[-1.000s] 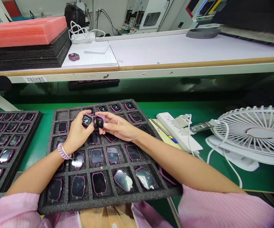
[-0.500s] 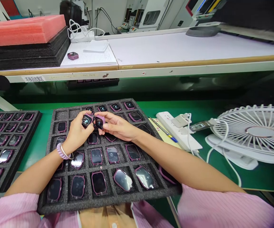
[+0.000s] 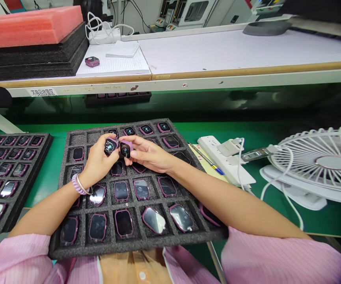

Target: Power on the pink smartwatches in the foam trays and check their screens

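My left hand (image 3: 99, 158) is closed around a purple smartwatch (image 3: 110, 146) whose lit face shows. Close beside it, my right hand (image 3: 148, 154) pinches a second purple smartwatch (image 3: 125, 149), its dark screen turned partly sideways. The two watches are nearly touching; whether they meet I cannot tell. Both hands are above a dark grey foam tray (image 3: 129, 247) divided into square pockets, most holding a purple-rimmed watch. In the back row several watches such as this one (image 3: 146, 129) have lit screens, while those nearer me are dark. My hands cover some middle pockets.
Left stands another foam tray (image 3: 44, 157) of watches. To the right are a power strip (image 3: 217, 152), a pen (image 3: 208, 161), a small display device (image 3: 256, 154) and a white fan (image 3: 332, 161). A shelf (image 3: 217, 55) behind carries red foam (image 3: 31, 27) and a single watch (image 3: 92, 61).
The view has shifted slightly, so the scene sits a little differently in the frame. Both hands keep the same watches in nearly the same position above the tray.
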`<state>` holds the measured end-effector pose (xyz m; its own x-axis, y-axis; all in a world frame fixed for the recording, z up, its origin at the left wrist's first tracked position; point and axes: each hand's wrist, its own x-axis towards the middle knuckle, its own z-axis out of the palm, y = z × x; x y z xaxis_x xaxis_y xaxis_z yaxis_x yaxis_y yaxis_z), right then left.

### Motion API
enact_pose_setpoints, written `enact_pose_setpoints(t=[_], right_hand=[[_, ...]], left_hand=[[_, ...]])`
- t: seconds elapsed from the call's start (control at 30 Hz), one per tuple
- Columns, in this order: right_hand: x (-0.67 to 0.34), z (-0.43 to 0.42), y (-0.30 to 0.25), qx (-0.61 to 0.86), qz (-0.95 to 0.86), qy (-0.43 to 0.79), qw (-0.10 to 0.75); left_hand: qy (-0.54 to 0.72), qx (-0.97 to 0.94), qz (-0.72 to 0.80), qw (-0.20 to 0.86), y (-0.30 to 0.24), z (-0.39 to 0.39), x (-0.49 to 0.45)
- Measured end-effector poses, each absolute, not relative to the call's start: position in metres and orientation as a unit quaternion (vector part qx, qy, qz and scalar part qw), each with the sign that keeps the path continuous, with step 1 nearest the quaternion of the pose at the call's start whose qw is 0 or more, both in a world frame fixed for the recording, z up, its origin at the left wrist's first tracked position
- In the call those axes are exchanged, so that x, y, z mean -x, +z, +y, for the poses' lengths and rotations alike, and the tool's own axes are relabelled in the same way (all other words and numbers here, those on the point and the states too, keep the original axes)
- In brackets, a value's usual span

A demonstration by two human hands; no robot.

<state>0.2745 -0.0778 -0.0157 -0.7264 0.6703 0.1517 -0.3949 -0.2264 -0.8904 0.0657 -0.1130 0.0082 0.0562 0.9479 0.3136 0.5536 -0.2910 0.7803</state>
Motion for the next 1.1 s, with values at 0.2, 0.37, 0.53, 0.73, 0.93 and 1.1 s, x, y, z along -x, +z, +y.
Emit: enact_pose_setpoints(t=[0.2,0.37,0.53,0.73,0.93,1.1], right_hand=[[-0.2750,-0.0786,-0.0157,0.148,-0.519,0.767,0.347],[-0.2756,-0.0784,-0.0160,0.140,-0.520,0.769,0.345],[-0.2756,-0.0776,-0.0174,0.148,-0.526,0.766,0.338],[-0.2756,-0.0779,-0.0170,0.141,-0.531,0.763,0.340],[-0.2746,-0.0782,-0.0172,0.149,-0.523,0.767,0.342],[-0.2745,-0.0789,-0.0160,0.144,-0.513,0.774,0.342]], left_hand=[[0.424,-0.690,0.536,0.237,0.0070,-0.1128,-0.0657],[0.410,-0.699,0.536,0.237,0.0090,-0.1129,-0.0656],[0.412,-0.693,0.540,0.243,0.0107,-0.1138,-0.0662],[0.408,-0.697,0.539,0.241,0.0093,-0.1139,-0.0661],[0.417,-0.687,0.539,0.250,0.0104,-0.1143,-0.0661],[0.413,-0.694,0.530,0.259,0.0087,-0.1131,-0.0656]])
